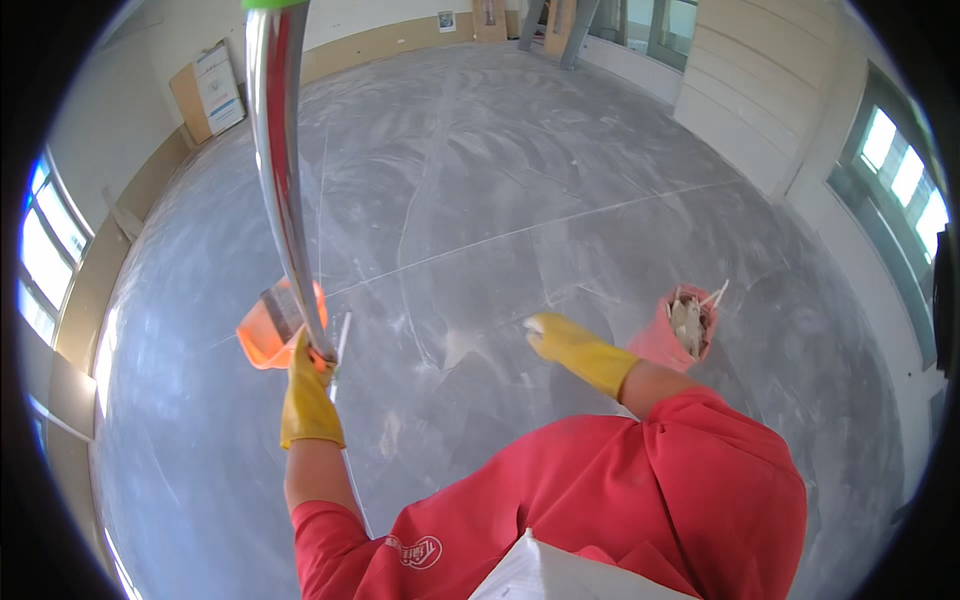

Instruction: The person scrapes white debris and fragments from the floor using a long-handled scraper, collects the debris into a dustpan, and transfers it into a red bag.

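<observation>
My left hand [311, 394], in a yellow rubber glove, grips the lower visible end of a shiny metal pole [274, 150] with a green tip at the top of the view. Just beyond that hand is an orange scoop-like container [262, 334], perhaps a dustpan, with a grey inner face. How it joins the pole is hidden. A thin white strip [343, 337] passes beside the same hand. My right hand [562, 341], gloved alike, is held out over the grey floor with its fingers curled. Its fingertips look whitish; whether they hold something is unclear.
A pinkish-red sack or bucket [649, 345] of pale debris [686, 326] stands right of my right hand. The dusty floor [487, 225] carries straight joint lines. Boards [208, 94] lean on the left wall; grey metal legs [577, 37] stand at the back. Windows line both sides.
</observation>
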`<action>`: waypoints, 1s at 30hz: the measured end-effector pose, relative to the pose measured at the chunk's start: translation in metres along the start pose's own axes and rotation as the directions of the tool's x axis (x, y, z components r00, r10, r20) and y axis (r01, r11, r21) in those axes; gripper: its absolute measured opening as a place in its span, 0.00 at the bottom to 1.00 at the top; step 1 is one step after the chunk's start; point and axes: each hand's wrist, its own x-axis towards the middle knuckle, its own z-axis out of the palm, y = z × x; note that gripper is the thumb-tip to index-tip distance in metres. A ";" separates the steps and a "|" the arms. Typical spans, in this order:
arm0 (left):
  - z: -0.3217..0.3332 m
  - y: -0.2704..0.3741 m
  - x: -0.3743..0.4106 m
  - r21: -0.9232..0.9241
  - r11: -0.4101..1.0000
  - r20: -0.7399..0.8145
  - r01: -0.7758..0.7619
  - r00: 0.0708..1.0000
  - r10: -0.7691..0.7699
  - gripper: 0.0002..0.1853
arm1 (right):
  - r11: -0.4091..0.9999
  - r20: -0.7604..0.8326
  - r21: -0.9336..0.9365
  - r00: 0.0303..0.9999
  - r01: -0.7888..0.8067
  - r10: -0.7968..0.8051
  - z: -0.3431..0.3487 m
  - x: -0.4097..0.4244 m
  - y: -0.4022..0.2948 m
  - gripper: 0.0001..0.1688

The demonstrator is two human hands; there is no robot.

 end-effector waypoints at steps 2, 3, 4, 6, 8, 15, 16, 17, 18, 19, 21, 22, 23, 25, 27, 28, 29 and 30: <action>0.050 0.063 0.076 -0.058 0.997 -0.153 -0.045 0.988 0.035 0.10 | 0.978 0.018 -0.201 0.998 -0.055 0.060 -0.018 0.064 0.051 0.25; 0.047 0.029 0.067 -0.020 0.999 -0.186 -0.049 0.981 0.045 0.11 | 0.981 -0.054 -0.135 0.989 -0.143 0.136 -0.004 0.003 0.143 0.22; 0.067 0.015 0.069 0.011 0.998 -0.194 -0.060 0.979 0.061 0.13 | 0.968 -0.147 -0.076 0.963 -0.238 0.225 0.007 -0.029 0.198 0.20; 0.061 0.011 0.055 0.079 0.987 -0.231 -0.143 0.960 0.158 0.15 | 0.890 0.181 -0.452 0.983 0.069 0.016 -0.008 -0.064 0.223 0.16; 0.031 0.039 0.073 0.142 0.988 -0.099 -0.066 0.992 0.081 0.17 | 0.848 0.150 -0.510 0.986 0.144 -0.077 -0.009 -0.089 0.285 0.12; 0.071 -0.069 -0.031 0.162 0.965 -0.310 -0.208 0.917 0.250 0.03 | 0.893 -0.144 -0.179 0.909 -0.412 0.391 -0.030 -0.191 0.442 0.13; 0.086 -0.079 -0.069 0.210 0.940 -0.382 -0.268 0.863 0.331 0.02 | 0.856 -0.122 -0.108 0.862 -0.505 0.493 -0.029 -0.198 0.427 0.15; 0.099 -0.096 -0.095 0.251 0.921 -0.440 -0.299 0.812 0.383 0.01 | 0.824 -0.067 -0.108 0.831 -0.557 0.553 -0.035 -0.206 0.422 0.15; 0.115 -0.119 -0.118 0.276 0.903 -0.482 -0.328 0.766 0.425 0.02 | 0.791 -0.023 -0.121 0.798 -0.600 0.602 -0.049 -0.210 0.440 0.16; 0.121 -0.144 -0.134 0.284 0.897 -0.502 -0.337 0.745 0.439 0.03 | 0.756 0.016 -0.146 0.762 -0.638 0.647 -0.060 -0.213 0.457 0.16; 0.113 -0.170 -0.154 0.195 0.928 -0.482 -0.318 0.792 0.373 0.08 | 0.770 0.037 -0.204 0.781 -0.605 0.623 -0.075 -0.213 0.482 0.16; 0.103 -0.188 -0.156 0.113 0.954 -0.459 -0.276 0.837 0.297 0.11 | 0.769 0.052 -0.239 0.783 -0.593 0.620 -0.084 -0.218 0.489 0.17; 0.094 -0.202 -0.158 0.076 0.968 -0.450 -0.239 0.858 0.247 0.14 | 0.793 0.025 -0.245 0.814 -0.558 0.581 -0.090 -0.222 0.500 0.17; 0.075 -0.227 -0.167 0.088 0.978 -0.364 -0.187 0.908 0.207 0.15 | 0.843 -0.057 -0.262 0.879 -0.471 0.473 -0.106 -0.213 0.530 0.17; 0.027 -0.238 -0.180 0.201 0.965 -0.222 -0.169 0.951 0.213 0.12 | 0.841 0.007 -0.297 0.880 -0.451 0.475 -0.112 -0.182 0.534 0.19; 0.087 -0.292 -0.186 -0.043 0.997 -0.305 -0.071 0.951 0.054 0.13 | 0.804 0.023 -0.352 0.855 -0.479 0.519 -0.127 -0.182 0.542 0.20; 0.094 -0.296 -0.198 -0.049 0.996 -0.302 -0.076 0.952 0.058 0.16 | 0.819 0.066 -0.384 0.872 -0.426 0.484 -0.133 -0.172 0.532 0.19; 0.090 -0.306 -0.210 -0.067 0.994 -0.296 -0.086 0.953 0.063 0.18 | 0.830 0.103 -0.422 0.891 -0.364 0.443 -0.142 -0.163 0.527 0.19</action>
